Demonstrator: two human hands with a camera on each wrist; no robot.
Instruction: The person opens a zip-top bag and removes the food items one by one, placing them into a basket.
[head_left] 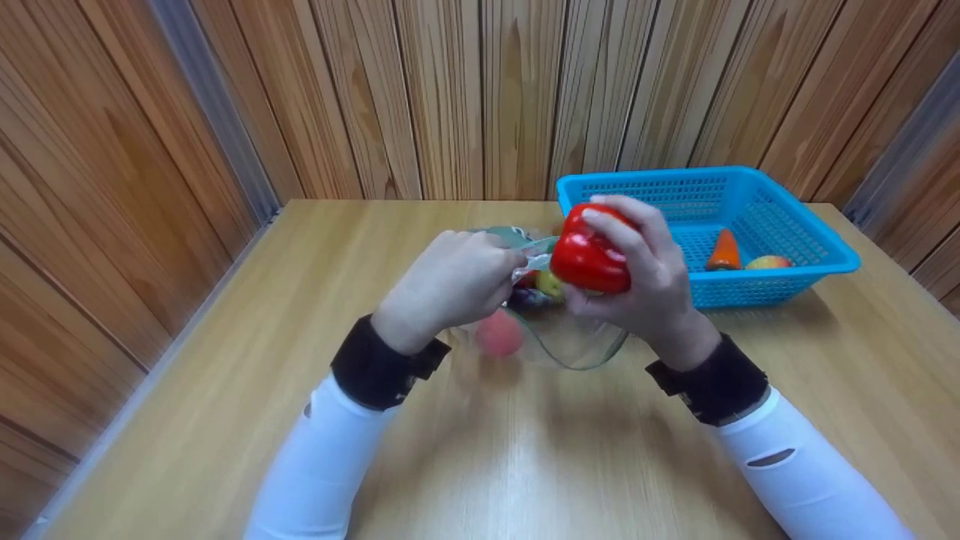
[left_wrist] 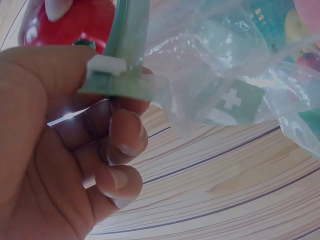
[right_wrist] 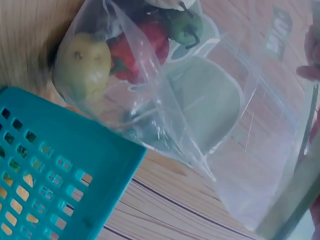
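The red bell pepper (head_left: 590,247) was up off the table (head_left: 510,465), just beside the open rim of a clear plastic bag (head_left: 574,341). The right hand (head_left: 649,274) gripped it, fingers curled over the top, thumb below. Across from it, the left hand (head_left: 457,277) pinched the bag's green-edged rim, its other fingers loosely bent. Through the plastic I could make out a yellow fruit (right_wrist: 82,67), a red pepper (right_wrist: 140,47) and a green pepper (right_wrist: 184,27). Over on the person's right stood a blue basket (head_left: 750,289) with an orange carrot-like piece (head_left: 724,251) inside.
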